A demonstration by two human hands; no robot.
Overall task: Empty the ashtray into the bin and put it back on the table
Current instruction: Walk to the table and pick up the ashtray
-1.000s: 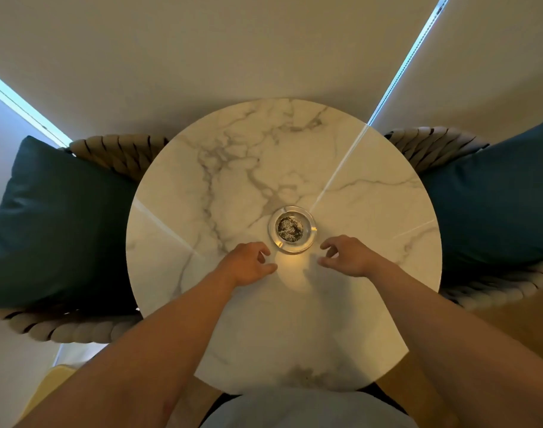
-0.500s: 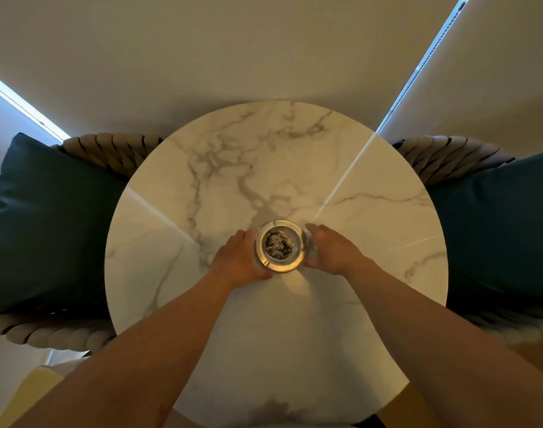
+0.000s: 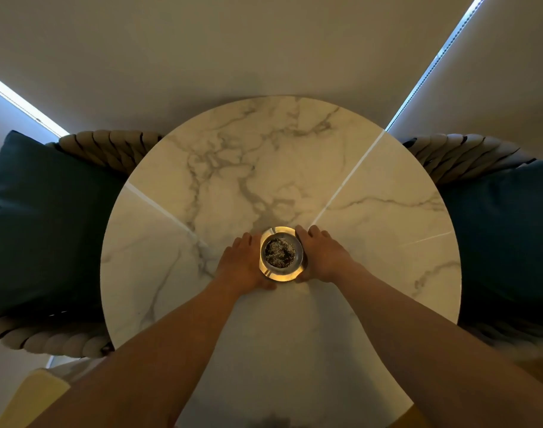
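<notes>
A round glass ashtray (image 3: 281, 273) with grey ash in its bowl is near the middle of the round white marble table (image 3: 279, 168). My left hand (image 3: 242, 264) grips its left side and my right hand (image 3: 324, 257) grips its right side, fingers curled around the rim. Whether the ashtray rests on the table or is just above it I cannot tell. No bin is in view.
Two woven chairs with dark teal cushions flank the table, one at the left (image 3: 44, 223) and one at the right (image 3: 505, 230). A plain beige wall (image 3: 233, 47) rises behind the table. A yellow surface (image 3: 32, 396) shows at the bottom left.
Both hands moved forward from the near side of the ashtray and closed on its two sides. The ashtray now looks larger and closer to the camera.
</notes>
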